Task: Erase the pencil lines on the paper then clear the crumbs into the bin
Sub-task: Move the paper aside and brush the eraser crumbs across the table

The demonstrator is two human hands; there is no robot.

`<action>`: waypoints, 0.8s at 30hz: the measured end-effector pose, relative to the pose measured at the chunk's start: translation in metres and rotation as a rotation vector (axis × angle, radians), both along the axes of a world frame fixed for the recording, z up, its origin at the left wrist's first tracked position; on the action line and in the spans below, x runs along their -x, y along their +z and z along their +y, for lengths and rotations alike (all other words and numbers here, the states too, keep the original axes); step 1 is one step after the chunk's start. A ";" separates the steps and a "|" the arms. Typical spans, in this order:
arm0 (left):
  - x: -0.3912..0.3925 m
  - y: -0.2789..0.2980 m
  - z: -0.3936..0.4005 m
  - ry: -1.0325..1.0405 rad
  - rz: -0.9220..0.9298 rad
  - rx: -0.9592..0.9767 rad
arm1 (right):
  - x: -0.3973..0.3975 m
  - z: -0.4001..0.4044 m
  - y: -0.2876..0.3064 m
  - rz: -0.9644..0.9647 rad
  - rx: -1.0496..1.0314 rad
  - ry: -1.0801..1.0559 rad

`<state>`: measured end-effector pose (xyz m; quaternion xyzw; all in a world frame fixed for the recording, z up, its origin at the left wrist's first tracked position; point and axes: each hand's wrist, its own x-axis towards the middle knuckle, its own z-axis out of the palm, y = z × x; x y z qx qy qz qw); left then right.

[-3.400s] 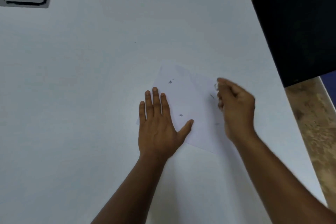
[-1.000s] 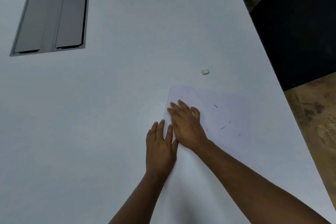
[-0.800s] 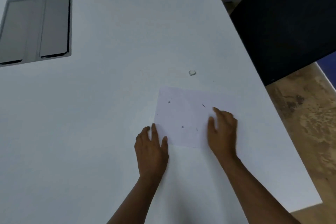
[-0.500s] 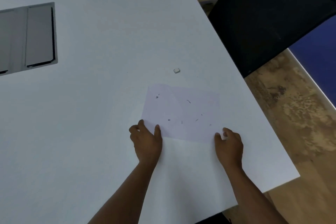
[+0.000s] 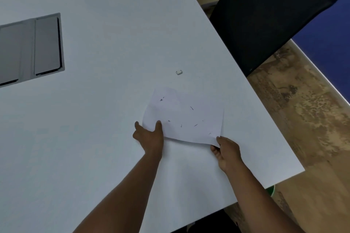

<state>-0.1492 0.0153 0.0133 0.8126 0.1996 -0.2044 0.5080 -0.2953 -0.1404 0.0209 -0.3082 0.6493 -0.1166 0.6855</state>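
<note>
Left hand (image 5: 150, 136) and right hand (image 5: 226, 150) each pinch a near corner of the paper (image 5: 186, 117).
Dark crumbs (image 5: 191, 108) lie on it; an eraser (image 5: 178, 72) sits apart on the surface (image 5: 94, 138).

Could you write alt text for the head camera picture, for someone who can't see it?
Two bare hands, left and right, lift a sheet of paper by its near corners off a white table, with dark eraser crumbs scattered on it. A small white eraser lies just beyond the paper, and a black chair stands at the table's far right edge.

White table (image 5: 113, 138), grey hatch (image 5: 32, 49), black chair (image 5: 265, 15).
</note>
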 end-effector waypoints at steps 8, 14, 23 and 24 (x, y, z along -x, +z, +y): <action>0.009 0.015 -0.023 0.141 0.070 0.272 | 0.019 0.007 0.017 -0.169 -0.187 -0.148; 0.016 0.038 -0.039 -0.082 -0.038 0.176 | 0.029 0.018 0.023 -0.152 -0.228 -0.073; 0.010 0.078 -0.056 -0.313 -0.249 0.109 | 0.037 0.026 0.042 -0.219 -0.315 -0.093; 0.009 0.082 -0.059 -0.330 -0.267 0.115 | 0.038 0.026 0.044 -0.236 -0.322 -0.097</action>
